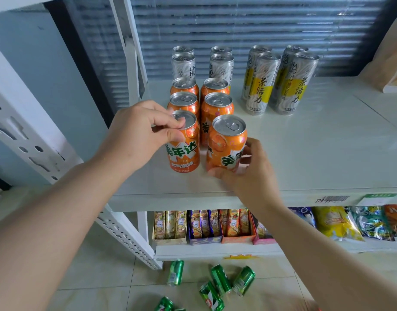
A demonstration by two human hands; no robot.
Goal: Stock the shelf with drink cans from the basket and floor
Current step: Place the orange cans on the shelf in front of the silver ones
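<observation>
Blocking part of the view, both forearms reach to the shelf [328,153]; the far silver cans [183,63] are half hidden behind orange ones, and floor cans at the near edge are cut off. Left hand [134,140] pinches the rim of the near-left orange can [184,151]. Right hand [249,171] grips the tilted can [226,144] low on its side. Six orange cans stand in two columns; four tall yellow-label cans [280,84] stand right. Green cans [220,279] lie on the floor, at least five.
</observation>
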